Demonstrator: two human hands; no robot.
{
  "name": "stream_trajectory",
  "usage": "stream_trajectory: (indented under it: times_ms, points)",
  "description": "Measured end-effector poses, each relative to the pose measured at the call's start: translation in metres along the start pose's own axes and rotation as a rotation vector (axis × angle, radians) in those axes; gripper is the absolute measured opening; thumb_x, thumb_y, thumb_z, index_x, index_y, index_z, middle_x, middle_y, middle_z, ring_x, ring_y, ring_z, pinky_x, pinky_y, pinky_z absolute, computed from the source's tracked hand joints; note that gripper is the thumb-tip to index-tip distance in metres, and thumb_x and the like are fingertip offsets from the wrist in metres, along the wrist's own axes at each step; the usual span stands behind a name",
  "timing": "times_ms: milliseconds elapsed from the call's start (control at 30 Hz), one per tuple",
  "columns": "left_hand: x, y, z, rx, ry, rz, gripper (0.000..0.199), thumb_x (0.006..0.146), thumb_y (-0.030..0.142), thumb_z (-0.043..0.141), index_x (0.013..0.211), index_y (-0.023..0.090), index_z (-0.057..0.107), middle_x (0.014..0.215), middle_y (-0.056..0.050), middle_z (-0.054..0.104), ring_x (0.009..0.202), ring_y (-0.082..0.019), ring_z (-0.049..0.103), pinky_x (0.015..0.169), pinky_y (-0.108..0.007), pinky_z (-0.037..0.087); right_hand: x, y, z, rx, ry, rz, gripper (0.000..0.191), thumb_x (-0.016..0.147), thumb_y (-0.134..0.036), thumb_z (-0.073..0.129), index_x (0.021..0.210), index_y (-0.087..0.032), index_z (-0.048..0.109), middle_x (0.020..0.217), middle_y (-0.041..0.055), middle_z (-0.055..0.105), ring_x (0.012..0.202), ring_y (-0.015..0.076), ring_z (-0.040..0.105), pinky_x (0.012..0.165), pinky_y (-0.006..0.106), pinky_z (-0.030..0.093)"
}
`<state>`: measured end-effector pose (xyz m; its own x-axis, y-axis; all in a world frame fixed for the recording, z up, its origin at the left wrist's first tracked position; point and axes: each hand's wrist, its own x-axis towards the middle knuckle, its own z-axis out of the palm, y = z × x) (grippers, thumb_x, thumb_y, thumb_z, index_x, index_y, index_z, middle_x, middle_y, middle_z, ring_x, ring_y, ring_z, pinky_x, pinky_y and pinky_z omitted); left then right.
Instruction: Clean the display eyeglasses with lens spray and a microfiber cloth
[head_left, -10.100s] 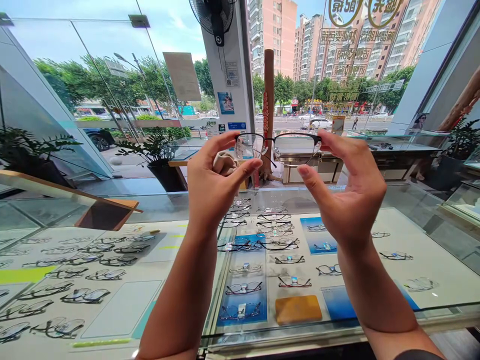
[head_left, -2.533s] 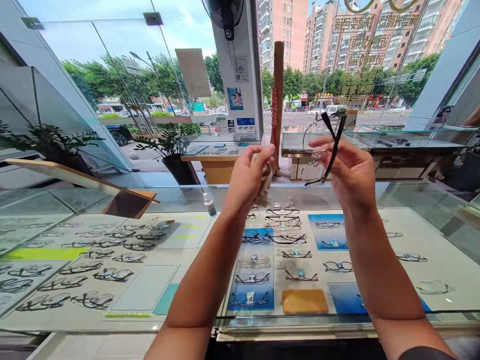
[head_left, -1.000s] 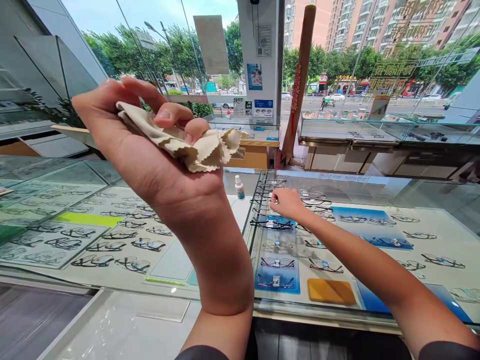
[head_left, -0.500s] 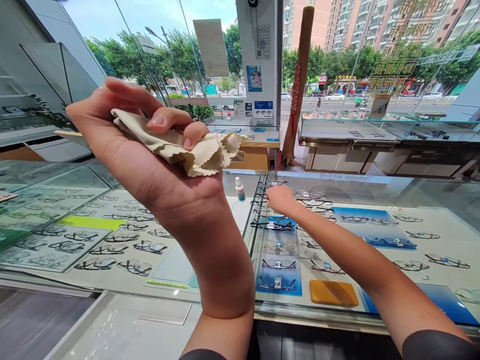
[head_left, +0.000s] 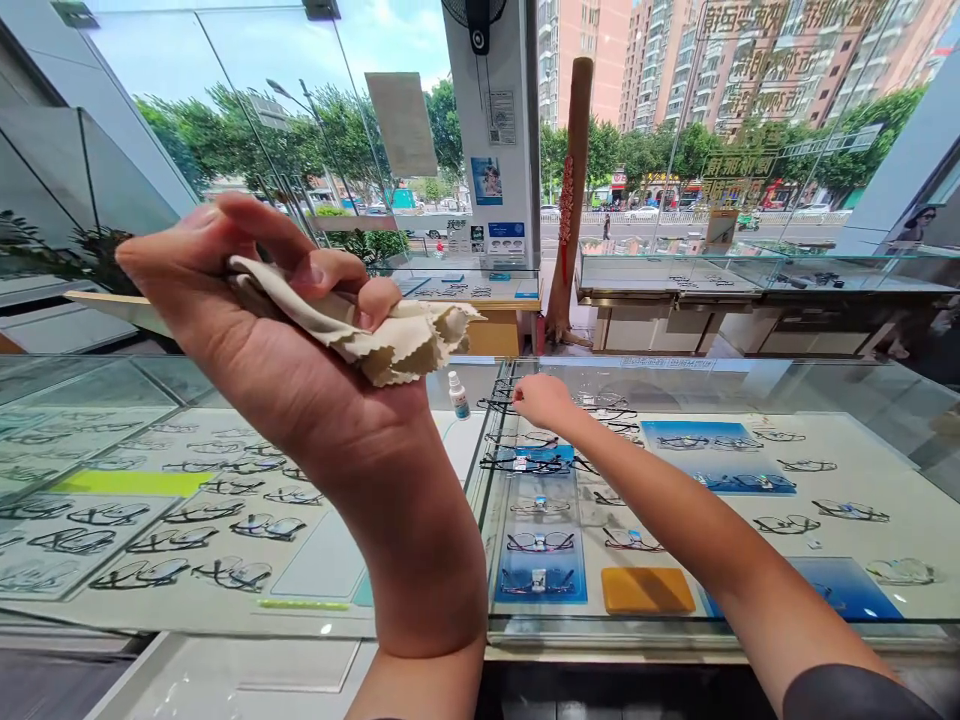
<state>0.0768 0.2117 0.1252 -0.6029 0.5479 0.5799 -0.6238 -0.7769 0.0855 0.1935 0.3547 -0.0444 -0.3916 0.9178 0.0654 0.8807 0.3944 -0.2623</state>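
Note:
My left hand is raised close to the camera, its fingers curled round a crumpled cream cloth with zigzag edges. Farther off, my right hand reaches over the glass counter with its fingers pinched at a dark pair of glasses near the back of a column of frames. Another dark pair lies on the glass nearer to me. A small white spray bottle stands left of my right hand.
Many glasses show in the glass counter, with blue display cards and an orange-yellow block among them. A wooden post rises behind it. Farther back are more display cases and windows onto a street.
The view has tilted up and shifted right. My right hand has the dark glasses at its fingertips, now showing to its left. My left hand still grips the cloth.

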Motion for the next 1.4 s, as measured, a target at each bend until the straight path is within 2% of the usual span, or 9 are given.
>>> stream_trajectory:
  times_ms: [133, 233, 333, 467, 633, 767, 867, 1067, 1400]
  points:
    - [-0.022, -0.005, 0.017, 0.085, -0.023, 0.070, 0.020, 0.095, 0.012, 0.049, 0.081, 0.022, 0.040, 0.071, 0.007, 0.045, 0.051, -0.002, 0.047, 0.038, -0.013, 0.025, -0.047, 0.028, -0.033, 0.164, 0.094, -0.007, 0.028, 0.100, -0.024, 0.056, 0.112, -0.024, 0.081, 0.092, 0.0024, 0.087, 0.096, 0.0189, 0.081, 0.080, 0.026, 0.056]
    - [-0.046, -0.005, 0.031, 0.075, -0.121, 0.101, 0.020, 0.094, 0.008, 0.058, 0.083, 0.020, 0.047, 0.078, 0.007, 0.050, 0.057, -0.002, 0.048, 0.042, -0.013, 0.032, -0.089, 0.061, -0.045, 0.552, 0.190, 0.022, 0.020, 0.098, -0.026, 0.059, 0.106, -0.021, 0.077, 0.088, 0.0036, 0.086, 0.080, 0.0177, 0.080, 0.073, 0.027, 0.057]
    - [-0.063, -0.004, 0.043, 0.046, -0.166, -0.077, 0.025, 0.094, 0.016, 0.074, 0.083, 0.020, 0.052, 0.075, 0.008, 0.055, 0.056, -0.004, 0.048, 0.043, -0.016, 0.035, -0.123, 0.100, -0.041, 0.756, 0.338, -0.023, 0.017, 0.093, -0.024, 0.064, 0.104, -0.020, 0.076, 0.090, 0.0054, 0.086, 0.086, 0.0205, 0.081, 0.081, 0.030, 0.059]
    - [-0.076, -0.028, 0.047, 0.162, -0.238, -0.258, 0.033, 0.080, 0.022, 0.084, 0.076, 0.022, 0.051, 0.062, 0.009, 0.049, 0.050, -0.006, 0.044, 0.041, -0.018, 0.032, -0.138, 0.142, -0.021, 0.735, 0.526, -0.100, 0.022, 0.093, -0.033, 0.066, 0.105, -0.019, 0.078, 0.096, 0.0073, 0.085, 0.089, 0.0221, 0.080, 0.084, 0.033, 0.059]
    - [-0.094, -0.098, -0.014, 0.571, -0.293, -0.610, 0.032, 0.087, 0.038, 0.072, 0.077, 0.022, 0.046, 0.060, 0.007, 0.048, 0.049, -0.008, 0.044, 0.044, -0.020, 0.033, -0.134, 0.165, -0.008, 0.555, 0.500, -0.109, 0.024, 0.096, -0.030, 0.061, 0.109, -0.022, 0.079, 0.103, 0.0052, 0.085, 0.095, 0.0196, 0.078, 0.086, 0.029, 0.057]
    - [-0.112, -0.137, -0.093, 0.996, -0.423, -0.658, 0.043, 0.098, 0.056, 0.060, 0.074, 0.022, 0.049, 0.058, 0.004, 0.051, 0.048, -0.010, 0.041, 0.045, -0.023, 0.033, -0.135, 0.171, -0.012, 0.492, 0.474, -0.093, 0.028, 0.098, -0.028, 0.055, 0.111, -0.023, 0.079, 0.108, 0.0043, 0.085, 0.099, 0.0188, 0.078, 0.088, 0.028, 0.056]
    - [-0.123, -0.148, -0.131, 1.135, -0.505, -0.693, 0.053, 0.097, 0.069, 0.058, 0.073, 0.021, 0.051, 0.058, 0.004, 0.050, 0.049, -0.011, 0.041, 0.048, -0.024, 0.034, -0.137, 0.171, -0.014, 0.549, 0.494, -0.097, 0.031, 0.100, -0.032, 0.051, 0.110, -0.023, 0.079, 0.108, 0.0043, 0.085, 0.097, 0.0190, 0.077, 0.087, 0.027, 0.057]
    - [-0.133, -0.151, -0.150, 1.130, -0.642, -0.729, 0.049, 0.091, 0.066, 0.069, 0.085, 0.018, 0.066, 0.062, 0.004, 0.050, 0.055, -0.011, 0.039, 0.053, -0.024, 0.030, -0.139, 0.161, -0.011, 0.638, 0.526, -0.161, 0.027, 0.096, -0.032, 0.056, 0.101, -0.023, 0.080, 0.099, 0.0032, 0.083, 0.087, 0.0184, 0.074, 0.082, 0.028, 0.056]
    - [-0.130, -0.149, -0.158, 1.078, -0.830, -0.760, 0.047, 0.103, 0.063, 0.056, 0.089, 0.019, 0.063, 0.080, 0.001, 0.057, 0.070, -0.014, 0.045, 0.067, -0.026, 0.037, -0.141, 0.150, -0.008, 0.787, 0.538, -0.193, 0.024, 0.093, -0.034, 0.060, 0.095, -0.021, 0.081, 0.094, 0.0050, 0.082, 0.086, 0.0187, 0.071, 0.081, 0.031, 0.056]
